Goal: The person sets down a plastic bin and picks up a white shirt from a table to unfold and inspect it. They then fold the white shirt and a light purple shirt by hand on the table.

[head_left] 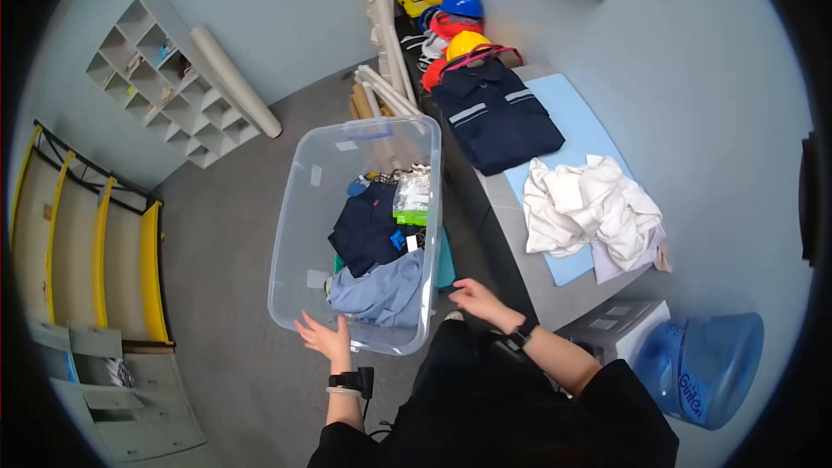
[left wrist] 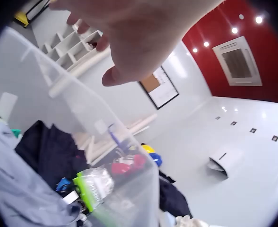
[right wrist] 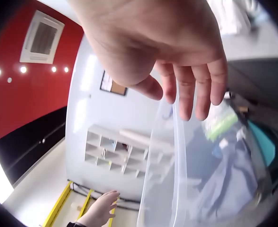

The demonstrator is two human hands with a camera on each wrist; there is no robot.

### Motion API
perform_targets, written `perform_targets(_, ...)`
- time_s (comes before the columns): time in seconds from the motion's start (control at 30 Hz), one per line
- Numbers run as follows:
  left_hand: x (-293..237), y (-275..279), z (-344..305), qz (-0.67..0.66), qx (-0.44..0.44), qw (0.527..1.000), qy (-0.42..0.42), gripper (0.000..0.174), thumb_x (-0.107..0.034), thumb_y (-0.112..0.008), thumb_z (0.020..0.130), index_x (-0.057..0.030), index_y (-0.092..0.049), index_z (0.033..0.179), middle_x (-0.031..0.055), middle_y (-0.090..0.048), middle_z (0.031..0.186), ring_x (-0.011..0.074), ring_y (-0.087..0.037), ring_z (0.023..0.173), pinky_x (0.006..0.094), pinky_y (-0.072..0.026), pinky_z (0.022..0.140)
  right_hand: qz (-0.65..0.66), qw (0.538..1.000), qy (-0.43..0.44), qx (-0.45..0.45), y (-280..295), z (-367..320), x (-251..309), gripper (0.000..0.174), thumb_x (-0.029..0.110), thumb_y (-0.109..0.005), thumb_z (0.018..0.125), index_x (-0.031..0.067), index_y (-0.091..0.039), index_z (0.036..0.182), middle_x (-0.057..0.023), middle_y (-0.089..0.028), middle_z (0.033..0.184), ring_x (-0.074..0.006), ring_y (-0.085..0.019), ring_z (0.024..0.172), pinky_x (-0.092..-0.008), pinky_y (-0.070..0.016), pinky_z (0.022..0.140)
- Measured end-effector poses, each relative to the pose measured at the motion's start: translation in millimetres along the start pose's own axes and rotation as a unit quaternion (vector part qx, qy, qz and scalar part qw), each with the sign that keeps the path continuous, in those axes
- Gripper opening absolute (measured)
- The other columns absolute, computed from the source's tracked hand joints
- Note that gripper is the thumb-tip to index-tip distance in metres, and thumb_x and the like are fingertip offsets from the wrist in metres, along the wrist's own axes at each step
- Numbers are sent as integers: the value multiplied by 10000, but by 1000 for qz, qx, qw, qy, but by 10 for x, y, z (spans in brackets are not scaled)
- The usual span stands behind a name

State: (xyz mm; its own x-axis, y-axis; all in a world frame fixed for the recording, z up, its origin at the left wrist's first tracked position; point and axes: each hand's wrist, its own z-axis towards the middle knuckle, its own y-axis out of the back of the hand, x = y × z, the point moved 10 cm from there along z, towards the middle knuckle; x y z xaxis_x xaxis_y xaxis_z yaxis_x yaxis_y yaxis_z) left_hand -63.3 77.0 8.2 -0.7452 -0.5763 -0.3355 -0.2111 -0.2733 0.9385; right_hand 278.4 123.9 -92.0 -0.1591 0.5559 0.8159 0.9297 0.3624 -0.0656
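Observation:
A large clear plastic storage bin (head_left: 295, 234) stands in front of the person. Inside lie a light blue garment (head_left: 386, 290), a dark navy garment (head_left: 368, 225) and a clear packet with a green edge (head_left: 411, 199). The left hand (head_left: 325, 338) is spread at the bin's near left corner, fingers apart and holding nothing. Off the bin's near right side hovers the right hand (head_left: 481, 302), its fingers loosely extended and empty in the right wrist view. A teal object (head_left: 445, 260) shows behind the bin's right wall.
On the bench to the right, a folded navy jacket with reflective strips (head_left: 498, 113) and crumpled white cloth (head_left: 589, 208) lie on a light blue board (head_left: 568, 100). Hard hats (head_left: 462, 3) are piled behind. A large water bottle (head_left: 702, 368) and paper rolls (head_left: 390, 35) stand nearby.

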Motion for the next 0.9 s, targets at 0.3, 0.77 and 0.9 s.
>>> perform_targets(0.3,820,-1034,-725,-491,19,808,325,884,-72,-634,675,17,-25,1309,201,-255,1298,282,-326,1175,350,-285,964,-87,987,62,-123,-681,537,-60,743,366,-654,635,-8,-357,1205,-230,-519,1073,-334,-511,1006,-364,-407,847)
perform_targets(0.77,1448,-1106,-80,-445,21,831,333,548,-168,-595,690,66,-330,1109,190,-472,1081,274,-504,946,372,-423,790,-159,976,-32,-148,-538,240,150,508,262,-571,601,11,-514,1039,-211,-607,825,-359,-584,814,-397,-460,731)
perform_targets(0.9,1408,-937,117,-506,-21,814,285,522,-166,-580,706,44,-344,1121,181,-478,1082,272,-500,956,377,-405,814,-200,958,-54,-198,-468,178,173,369,302,-603,601,-5,-622,805,-217,-607,814,-343,-588,821,-392,-461,742)
